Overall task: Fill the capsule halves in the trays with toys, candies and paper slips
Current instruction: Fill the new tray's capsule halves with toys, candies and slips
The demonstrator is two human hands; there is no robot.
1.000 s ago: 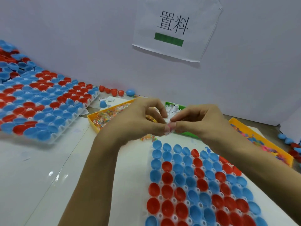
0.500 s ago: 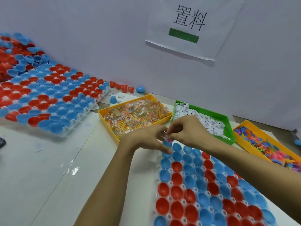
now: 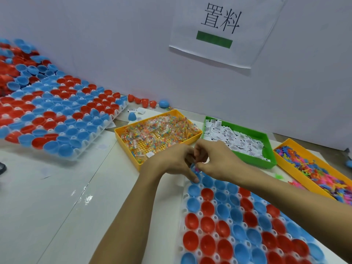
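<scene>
1. Fingers [image 3: 196, 161] of both hands meet over the far-left corner of the near tray [image 3: 183, 206]. Right hand [image 3: 219, 161] is curled, thumb and forefinger pinching something small with a pink fleck; can't tell what it is. Left hand [image 3: 175, 162] has its index finger stretched down onto the rim of the corner blue capsule half [image 3: 196, 173], other fingers loosely bent.
2. Item sits right at or just above that corner cup, between the two hands. Whether it's already inside is hidden by the fingers.
3. Progress, my read: near tray is barely started. Every red and blue half I can see there looks empty, openings up. The corner cup is the first one being loaded.
4. Far-left tray [image 3: 99, 141] holds many more halves; contents too small to judge.
5. Supplies all well stocked: candy bin [image 3: 123, 136] beside the hands, green slip bin [image 3: 270, 141] behind the right hand, toy bin [image 3: 282, 161] at far right on the tabletop [image 3: 57, 187].
6. Orientation: near tray's long axis runs from the hands toward the bottom-right, angled across the tabletop. Cups face straight up. The pinched item is too small to give an axis.
7. Left: essentially the whole tray, three item types per cup.
</scene>
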